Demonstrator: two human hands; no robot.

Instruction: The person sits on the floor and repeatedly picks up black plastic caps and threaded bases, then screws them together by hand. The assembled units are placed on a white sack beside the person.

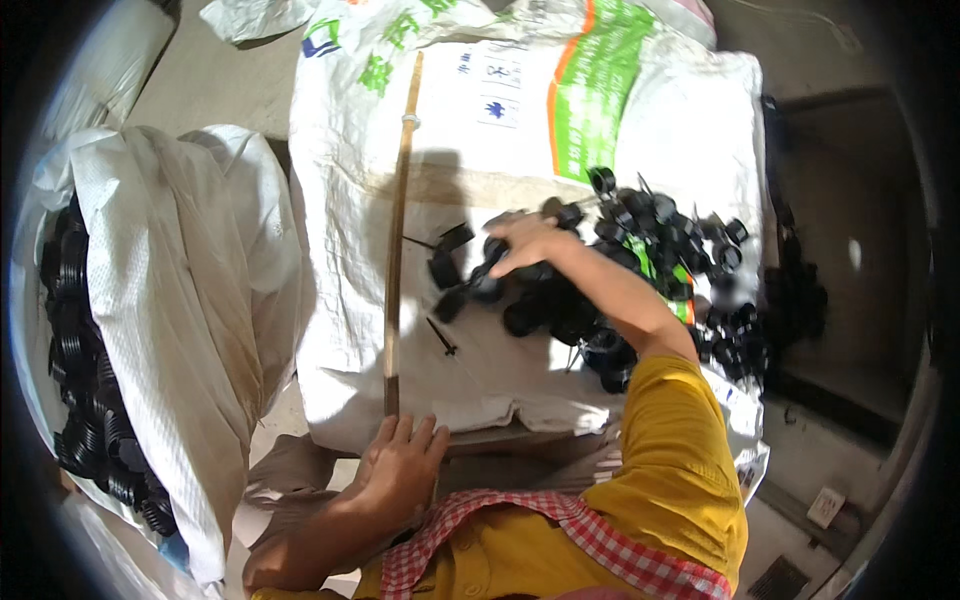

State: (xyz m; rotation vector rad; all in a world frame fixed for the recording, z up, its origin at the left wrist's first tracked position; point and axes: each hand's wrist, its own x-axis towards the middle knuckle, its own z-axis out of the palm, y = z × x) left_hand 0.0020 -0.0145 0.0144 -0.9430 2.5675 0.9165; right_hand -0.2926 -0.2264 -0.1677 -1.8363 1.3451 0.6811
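Black ring-shaped plastic parts (600,345), some with thin stems, lie heaped on the right half of a white woven sack (350,330). My right hand (530,240) reaches over the left side of this heap, its thumb apart from its fingers. Black pieces lie under and between its blurred fingertips; a firm hold on any does not show. At the sack's near edge my left hand (405,460) has its fingers stretched out, next to the near end of a thin wooden stick (398,230). A loose black stemmed piece (442,337) lies between stick and heap.
On the left stands a white woven bag (190,270) with stacked black ringed parts (95,400) showing at its open side. A dark recess (850,250) lies to the right of the sack, with more black parts (795,295) at its edge.
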